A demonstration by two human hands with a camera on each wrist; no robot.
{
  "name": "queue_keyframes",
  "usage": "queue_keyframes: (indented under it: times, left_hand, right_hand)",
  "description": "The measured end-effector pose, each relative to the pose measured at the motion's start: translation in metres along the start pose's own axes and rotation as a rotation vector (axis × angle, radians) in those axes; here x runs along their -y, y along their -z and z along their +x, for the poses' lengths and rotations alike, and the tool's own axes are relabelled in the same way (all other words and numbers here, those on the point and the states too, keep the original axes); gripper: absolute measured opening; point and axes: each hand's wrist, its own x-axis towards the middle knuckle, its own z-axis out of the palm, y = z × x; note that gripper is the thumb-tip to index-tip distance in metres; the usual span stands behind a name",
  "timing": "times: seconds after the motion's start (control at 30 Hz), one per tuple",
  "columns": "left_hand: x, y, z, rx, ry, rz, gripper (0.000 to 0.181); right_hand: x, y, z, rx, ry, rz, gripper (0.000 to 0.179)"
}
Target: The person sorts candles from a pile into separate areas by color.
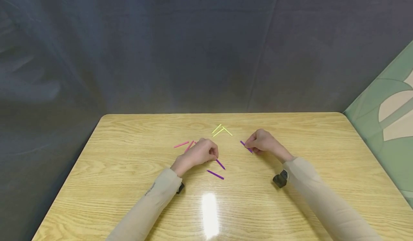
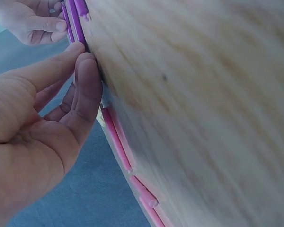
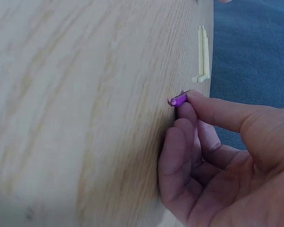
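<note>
Purple sticks [image 1: 215,174], 3 pieces: state location

Middle of the wooden table [image 1: 245,205]. Item 1, right-hand stick [image 1: 242,142], at the right hand [image 1: 262,141]. Item 2, left-hand stick [image 1: 221,164], at the left hand [image 1: 196,153]. Item 3, loose stick, just on the person's side of item 2

Condition of each grip?

Right: thumb and finger together, clamped on item 1 near its middle, both ends showing. Left: fingertips together on the far end of item 2, the near end running out toward the person (whether either piece is lifted clear of the wood, cannot tell)

Long axes?

Items 1 and 2 nearly parallel, each slanting from far left to near right. Item 3 slants the same way, but lies more crosswise

Governing relation?

In my judgement, item 1 against item 2: the former lies to the right and farther from the person, a bare gap between. The left hand is much the nearer to item 3

Neighbouring stock?

Yellow sticks [image 1: 227,131], 3, beyond the hands; pink sticks [image 1: 181,144] beside the left hand, partly hidden by it in the head view
</note>
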Motion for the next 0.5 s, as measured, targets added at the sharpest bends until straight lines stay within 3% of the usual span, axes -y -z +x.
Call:
queue_keyframes:
  times: [0.5]
  left_hand:
    - [0.0003,0.0005,0.0001,0.007,-0.014,0.008,0.014]
  right_hand:
    - [-0.0008,0.0003,-0.0019,-0.002,0.005,0.026,0.016]
